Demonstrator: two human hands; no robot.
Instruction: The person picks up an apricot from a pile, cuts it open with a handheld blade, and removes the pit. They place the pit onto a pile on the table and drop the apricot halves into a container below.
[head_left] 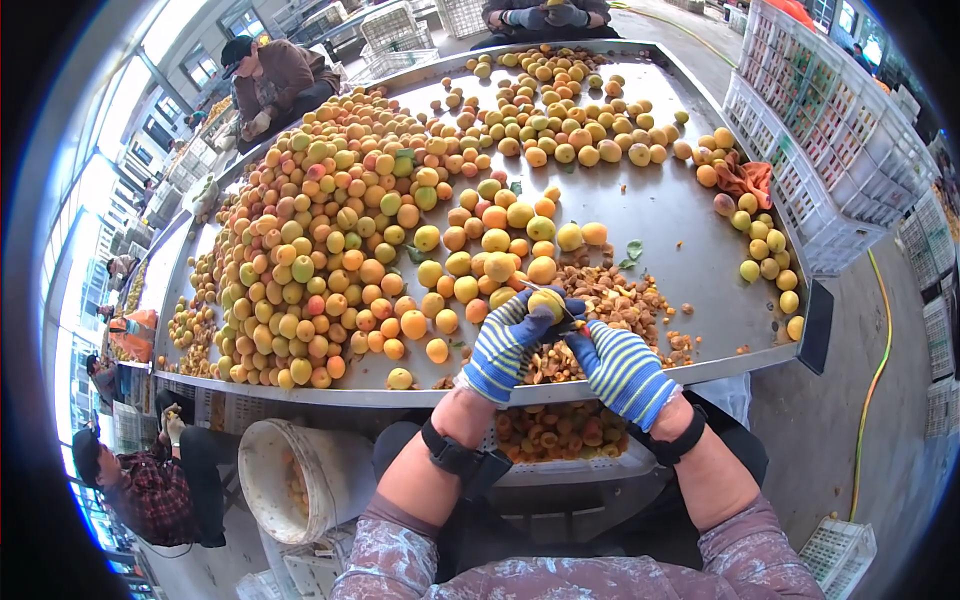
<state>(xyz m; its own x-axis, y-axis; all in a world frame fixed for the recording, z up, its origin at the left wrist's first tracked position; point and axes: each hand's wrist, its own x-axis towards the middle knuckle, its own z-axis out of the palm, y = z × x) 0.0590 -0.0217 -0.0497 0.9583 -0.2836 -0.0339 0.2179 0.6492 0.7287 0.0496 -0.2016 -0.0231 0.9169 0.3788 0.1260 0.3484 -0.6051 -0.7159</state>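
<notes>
I have the left hand [505,342], in a blue-and-pale-striped knit glove, curled around a single round yellow fruit [547,301], its fingers bent in against the skin. The right hand [625,372], gloved the same way, is closed just beside it, fingers pinched on a thin, small tool [577,323] that points in at the fruit; I cannot make out the tool's full shape, nor whether the right fingertips touch the fruit. Both hands hang over the near edge of a broad, grey, shiny metal table [700,260] with a raised rim. Right below and beyond them I see a low heap of small brown stones [612,297], scattering to the right, with a few green leaves [632,252] behind it. To the left rises a big mound of yellow, orange and red-blushed round fruit [310,240], while a looser row of yellow fruit [768,245] lies along the right rim by a crumpled orange cloth [745,180]. Under the near edge, between the forearms, I get a white plastic crate [590,470] filled with cut orange fruit pieces [560,430]. A round, stained white bucket [268,490] stands left of the left forearm. Across the table I see a co-worker's grey-gloved hands [545,16] around another fruit.
</notes>
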